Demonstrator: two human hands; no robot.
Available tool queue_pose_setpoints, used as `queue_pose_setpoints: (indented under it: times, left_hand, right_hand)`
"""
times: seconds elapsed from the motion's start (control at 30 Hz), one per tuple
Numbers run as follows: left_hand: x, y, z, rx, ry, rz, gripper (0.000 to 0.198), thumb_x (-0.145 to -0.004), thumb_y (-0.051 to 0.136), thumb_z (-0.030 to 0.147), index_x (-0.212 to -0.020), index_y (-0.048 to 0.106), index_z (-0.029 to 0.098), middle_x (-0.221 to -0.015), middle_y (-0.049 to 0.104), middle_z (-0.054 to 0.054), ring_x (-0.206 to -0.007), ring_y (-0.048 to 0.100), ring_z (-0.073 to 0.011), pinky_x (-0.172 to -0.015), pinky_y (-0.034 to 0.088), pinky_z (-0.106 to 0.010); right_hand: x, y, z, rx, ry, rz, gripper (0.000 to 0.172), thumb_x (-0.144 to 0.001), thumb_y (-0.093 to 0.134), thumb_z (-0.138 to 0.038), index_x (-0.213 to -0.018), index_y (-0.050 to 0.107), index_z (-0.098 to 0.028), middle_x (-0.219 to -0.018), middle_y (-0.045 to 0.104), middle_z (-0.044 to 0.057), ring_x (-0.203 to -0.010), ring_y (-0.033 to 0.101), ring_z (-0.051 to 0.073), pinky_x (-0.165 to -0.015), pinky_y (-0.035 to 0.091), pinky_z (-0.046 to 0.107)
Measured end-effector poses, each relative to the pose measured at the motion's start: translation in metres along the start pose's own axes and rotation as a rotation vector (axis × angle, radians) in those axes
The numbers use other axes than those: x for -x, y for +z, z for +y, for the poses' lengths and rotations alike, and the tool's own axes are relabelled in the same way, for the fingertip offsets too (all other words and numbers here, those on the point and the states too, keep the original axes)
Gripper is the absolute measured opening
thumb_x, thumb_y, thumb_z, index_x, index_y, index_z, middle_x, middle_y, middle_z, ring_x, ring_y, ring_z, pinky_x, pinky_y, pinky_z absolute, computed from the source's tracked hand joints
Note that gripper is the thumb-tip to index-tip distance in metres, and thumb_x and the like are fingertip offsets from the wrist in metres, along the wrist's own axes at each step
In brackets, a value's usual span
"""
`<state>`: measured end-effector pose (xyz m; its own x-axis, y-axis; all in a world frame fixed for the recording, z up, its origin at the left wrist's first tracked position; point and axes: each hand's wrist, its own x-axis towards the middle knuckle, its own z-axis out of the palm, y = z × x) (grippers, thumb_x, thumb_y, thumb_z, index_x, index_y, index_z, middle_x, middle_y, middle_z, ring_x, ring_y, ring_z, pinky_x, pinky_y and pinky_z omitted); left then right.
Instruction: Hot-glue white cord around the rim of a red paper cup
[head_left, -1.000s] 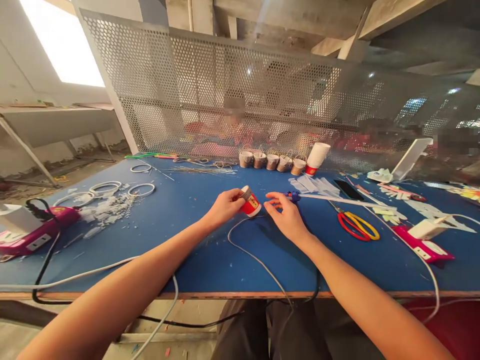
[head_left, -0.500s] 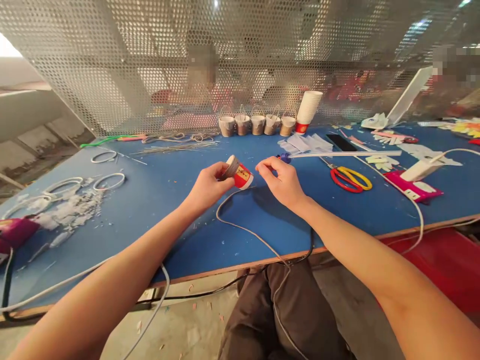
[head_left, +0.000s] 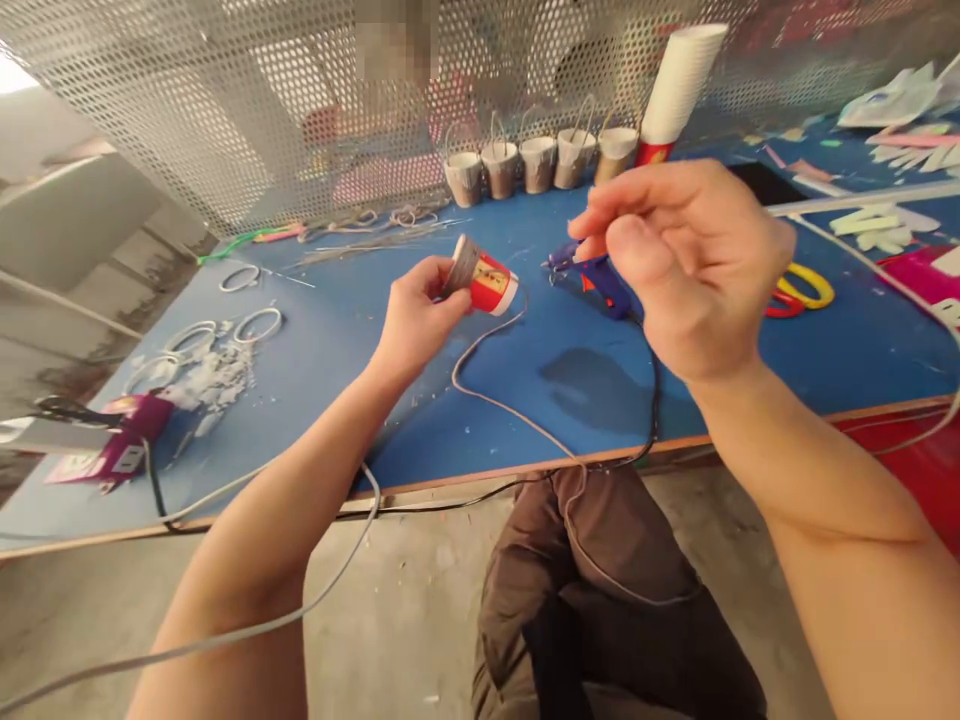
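My left hand (head_left: 414,318) is closed around a small red paper cup (head_left: 486,282) with a grey wrapped band at its base, held tilted just above the blue table (head_left: 315,390). A grey cord (head_left: 487,385) runs from the cup across the table and off the front edge. My right hand (head_left: 686,260) is raised close to the camera, its fingers curled in a pinch; whatever it holds is too small to make out. Behind that hand a blue glue gun (head_left: 592,280) lies on the table.
Several wrapped cups with wire handles (head_left: 536,160) and a stack of white cups (head_left: 675,85) stand along the perforated metal screen (head_left: 225,120). Scissors (head_left: 799,290) lie at right. White rings and scraps (head_left: 210,350) and a pink power strip (head_left: 112,445) sit at left. A person sits behind the screen.
My right hand has lifted off the table toward the camera, uncovering the glue gun. The view has tipped down and closer. My left hand keeps hold of the cup.
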<state>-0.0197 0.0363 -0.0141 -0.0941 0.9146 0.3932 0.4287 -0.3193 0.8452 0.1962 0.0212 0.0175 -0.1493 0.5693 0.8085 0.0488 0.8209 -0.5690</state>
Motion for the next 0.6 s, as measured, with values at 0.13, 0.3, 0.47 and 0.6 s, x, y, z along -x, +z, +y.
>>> queue_pose_setpoints:
  times: [0.13,0.3,0.47,0.6]
  left_hand:
    - [0.003,-0.001,0.003,-0.022,-0.056,-0.013,0.020,-0.064,0.055,0.012,-0.082,0.063,0.014,-0.070,0.063,0.002,-0.064,0.058,-0.0126,-0.065,0.049,-0.026]
    - [0.005,-0.003,0.010,0.022,-0.138,0.005,0.020,-0.064,0.057,0.016,-0.083,0.063,0.015,-0.072,0.066,0.002,-0.065,0.060,-0.0137,-0.068,0.050,-0.028]
    - [0.008,-0.004,0.016,0.059,-0.200,-0.005,0.017,-0.066,0.060,0.019,-0.082,0.063,0.016,-0.072,0.066,0.002,-0.065,0.060,-0.0139,-0.068,0.050,-0.027]
    - [0.009,0.000,0.021,0.054,-0.265,-0.033,0.015,-0.067,0.061,0.022,-0.081,0.065,0.017,-0.071,0.067,0.001,-0.066,0.062,-0.0154,-0.068,0.051,-0.028]
  right_hand:
    - [0.000,-0.015,0.002,0.049,0.052,-0.145,0.018,-0.091,0.053,-0.032,-0.097,0.064,-0.020,-0.087,0.067,-0.002,-0.077,0.065,0.011,-0.072,0.053,0.025]
    - [0.003,-0.043,0.037,0.272,0.176,-0.403,0.021,-0.087,0.054,-0.033,-0.077,0.066,-0.020,-0.068,0.067,-0.002,-0.059,0.060,0.012,-0.058,0.047,0.024]
    - [0.003,-0.056,0.072,0.581,0.408,-0.489,0.025,-0.082,0.058,-0.032,-0.060,0.063,-0.021,-0.049,0.058,-0.004,-0.044,0.049,0.011,-0.047,0.032,0.025]
    - [0.005,-0.038,0.068,0.431,0.360,-0.541,0.022,-0.085,0.054,-0.030,-0.067,0.065,-0.021,-0.057,0.062,-0.002,-0.052,0.055,0.012,-0.053,0.037,0.024]
